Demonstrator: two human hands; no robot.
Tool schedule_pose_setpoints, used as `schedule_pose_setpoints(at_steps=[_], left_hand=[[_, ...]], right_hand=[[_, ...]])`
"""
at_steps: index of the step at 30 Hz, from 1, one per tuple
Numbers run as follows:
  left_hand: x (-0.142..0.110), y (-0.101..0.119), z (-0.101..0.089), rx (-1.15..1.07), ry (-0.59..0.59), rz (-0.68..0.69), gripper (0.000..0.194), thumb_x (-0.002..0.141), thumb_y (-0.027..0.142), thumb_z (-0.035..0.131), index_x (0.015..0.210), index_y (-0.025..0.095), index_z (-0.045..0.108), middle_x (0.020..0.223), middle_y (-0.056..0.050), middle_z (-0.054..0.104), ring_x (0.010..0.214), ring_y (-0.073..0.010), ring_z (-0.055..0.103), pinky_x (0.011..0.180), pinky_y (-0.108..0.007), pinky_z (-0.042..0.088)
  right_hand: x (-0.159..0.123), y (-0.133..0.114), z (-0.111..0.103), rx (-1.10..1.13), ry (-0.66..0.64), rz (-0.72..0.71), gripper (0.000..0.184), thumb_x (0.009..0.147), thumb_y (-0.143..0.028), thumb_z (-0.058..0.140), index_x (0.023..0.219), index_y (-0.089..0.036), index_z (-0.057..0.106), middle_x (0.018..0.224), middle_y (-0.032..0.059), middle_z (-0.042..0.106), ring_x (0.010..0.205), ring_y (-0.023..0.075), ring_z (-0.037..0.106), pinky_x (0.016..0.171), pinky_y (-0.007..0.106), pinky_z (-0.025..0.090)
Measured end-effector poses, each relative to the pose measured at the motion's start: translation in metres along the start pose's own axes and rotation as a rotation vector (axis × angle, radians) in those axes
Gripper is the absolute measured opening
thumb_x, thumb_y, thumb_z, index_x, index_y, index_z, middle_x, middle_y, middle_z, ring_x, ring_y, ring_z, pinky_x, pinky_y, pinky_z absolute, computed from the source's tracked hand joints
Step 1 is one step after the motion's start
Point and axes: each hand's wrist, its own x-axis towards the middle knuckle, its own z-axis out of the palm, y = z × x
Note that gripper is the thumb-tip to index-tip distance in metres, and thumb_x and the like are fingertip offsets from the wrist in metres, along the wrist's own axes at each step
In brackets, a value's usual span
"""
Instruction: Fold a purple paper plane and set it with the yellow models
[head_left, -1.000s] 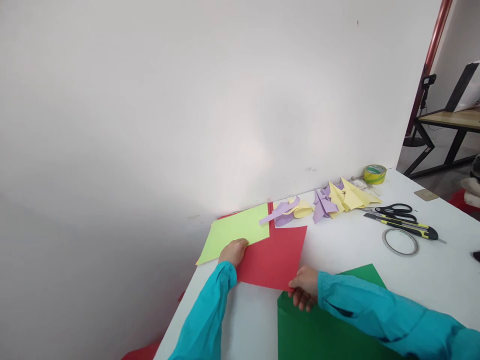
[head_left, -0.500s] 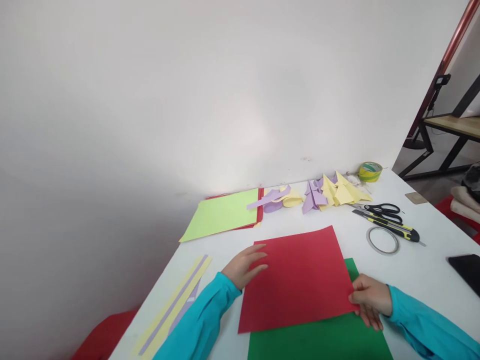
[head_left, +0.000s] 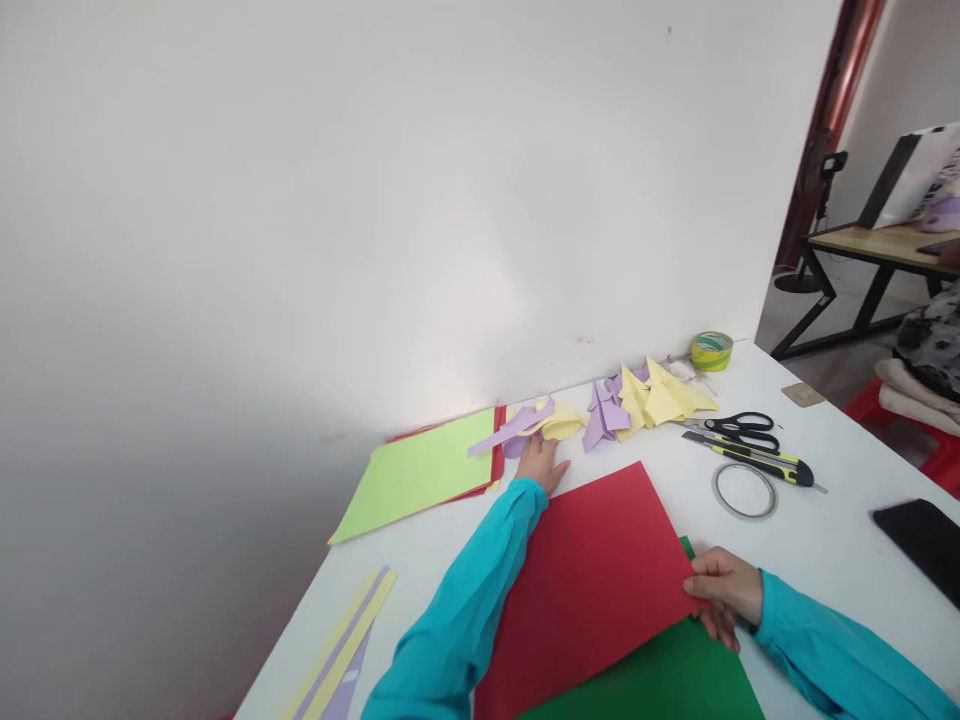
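Note:
My right hand (head_left: 724, 590) pinches the right edge of a red sheet of paper (head_left: 592, 580). Beneath it lies a green sheet (head_left: 660, 675), mostly covered. My left hand (head_left: 541, 465) is stretched out beyond the red sheet with its fingers apart. Its fingertips are at the curled purple paper strip (head_left: 504, 436) and the looped yellow paper strip (head_left: 562, 424); whether they touch them I cannot tell. Just to the right stand a purple folded paper piece (head_left: 606, 415) and yellow folded paper pieces (head_left: 667, 395).
A light green sheet (head_left: 420, 470) tops a paper stack at the left. Flat yellow and purple strips (head_left: 341, 645) lie nearer me. To the right are scissors (head_left: 742, 428), a utility knife (head_left: 765, 460), a thin tape roll (head_left: 744, 491), yellow-green tape (head_left: 711, 350) and a black flat object (head_left: 919, 540).
My left hand has moved from the red sheet's left edge forward to the curled strips. The red sheet has turned slightly, still in my right hand. The view has shifted a little.

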Motion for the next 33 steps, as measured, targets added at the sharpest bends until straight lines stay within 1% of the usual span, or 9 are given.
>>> schedule_pose_setpoints(at_steps=[6, 11, 17, 20, 24, 28, 30, 31, 33], left_hand=[[0.021, -0.011, 0.005, 0.154, 0.057, -0.006, 0.033, 0.084, 0.031, 0.05, 0.113, 0.015, 0.049, 0.114, -0.009, 0.052, 0.096, -0.0206, 0.054, 0.08, -0.041, 0.047], [0.023, -0.015, 0.005, 0.223, 0.072, -0.016, 0.033, 0.084, 0.031, 0.05, 0.113, 0.015, 0.049, 0.114, -0.009, 0.051, 0.097, -0.0208, 0.054, 0.08, -0.042, 0.047], [0.026, -0.009, 0.001, 0.285, 0.065, -0.054, 0.034, 0.084, 0.032, 0.05, 0.114, 0.016, 0.048, 0.115, -0.009, 0.051, 0.098, -0.0214, 0.053, 0.082, -0.043, 0.046], [0.016, -0.001, -0.004, 0.299, 0.058, -0.061, 0.039, 0.084, 0.034, 0.05, 0.119, 0.017, 0.045, 0.122, -0.01, 0.047, 0.106, -0.0245, 0.049, 0.087, -0.048, 0.041], [-0.042, 0.017, -0.012, 0.283, 0.003, 0.008, 0.057, 0.082, 0.043, 0.048, 0.128, 0.01, 0.038, 0.135, -0.022, 0.033, 0.124, -0.0389, 0.029, 0.095, -0.056, 0.031], [-0.14, 0.046, -0.01, 0.226, -0.091, 0.19, 0.062, 0.082, 0.048, 0.042, 0.136, 0.022, 0.024, 0.145, -0.009, 0.021, 0.131, -0.0286, 0.019, 0.101, -0.045, 0.031], [-0.183, 0.063, -0.001, 0.243, -0.076, 0.338, 0.072, 0.08, 0.053, 0.042, 0.139, 0.02, 0.015, 0.146, -0.009, 0.016, 0.132, -0.0302, 0.013, 0.102, -0.047, 0.027], [-0.199, 0.071, 0.005, 0.258, -0.066, 0.345, 0.076, 0.079, 0.055, 0.041, 0.139, 0.019, 0.014, 0.146, -0.01, 0.015, 0.132, -0.0309, 0.012, 0.103, -0.047, 0.027], [-0.22, 0.086, 0.017, 0.289, -0.008, 0.213, 0.073, 0.08, 0.054, 0.04, 0.139, 0.02, 0.015, 0.145, -0.011, 0.017, 0.132, -0.0349, 0.009, 0.101, -0.052, 0.026]], right_hand=[[0.0, -0.001, 0.0, 0.043, -0.023, -0.012, 0.026, 0.064, -0.041, 0.053, 0.06, -0.016, 0.05, 0.04, -0.0011, 0.056, 0.03, 0.0106, 0.05, 0.029, 0.018, 0.038], [0.004, -0.001, 0.003, 0.034, -0.036, 0.017, 0.022, 0.067, -0.036, 0.05, 0.058, -0.016, 0.047, 0.034, -0.003, 0.051, 0.026, 0.0095, 0.047, 0.03, 0.017, 0.037], [-0.002, -0.006, 0.001, 0.001, -0.083, 0.01, 0.025, 0.07, -0.04, 0.05, 0.063, -0.016, 0.049, 0.039, -0.0032, 0.053, 0.03, 0.0084, 0.049, 0.032, 0.016, 0.036], [-0.004, -0.009, 0.001, -0.023, -0.061, 0.022, 0.028, 0.069, -0.043, 0.05, 0.063, -0.016, 0.048, 0.041, -0.0029, 0.053, 0.03, 0.0083, 0.048, 0.031, 0.016, 0.034], [-0.007, -0.006, 0.0, -0.063, -0.008, 0.041, 0.027, 0.071, -0.043, 0.048, 0.068, -0.016, 0.048, 0.041, -0.004, 0.052, 0.03, 0.0084, 0.047, 0.03, 0.016, 0.032], [-0.01, -0.002, 0.001, -0.162, 0.071, 0.085, 0.022, 0.075, -0.039, 0.044, 0.068, -0.018, 0.045, 0.039, -0.0061, 0.049, 0.027, 0.0079, 0.044, 0.029, 0.016, 0.03], [-0.012, 0.0, 0.003, -0.238, 0.112, 0.114, 0.021, 0.077, -0.036, 0.042, 0.065, -0.019, 0.042, 0.037, -0.0067, 0.048, 0.026, 0.0075, 0.041, 0.027, 0.016, 0.029], [-0.013, 0.001, 0.003, -0.282, 0.13, 0.131, 0.021, 0.078, -0.035, 0.04, 0.064, -0.019, 0.041, 0.037, -0.0068, 0.047, 0.025, 0.0073, 0.04, 0.027, 0.017, 0.028], [-0.017, 0.002, 0.001, -0.381, 0.156, 0.168, 0.022, 0.079, -0.032, 0.039, 0.06, -0.019, 0.041, 0.035, -0.0064, 0.046, 0.024, 0.0071, 0.037, 0.026, 0.017, 0.024]])
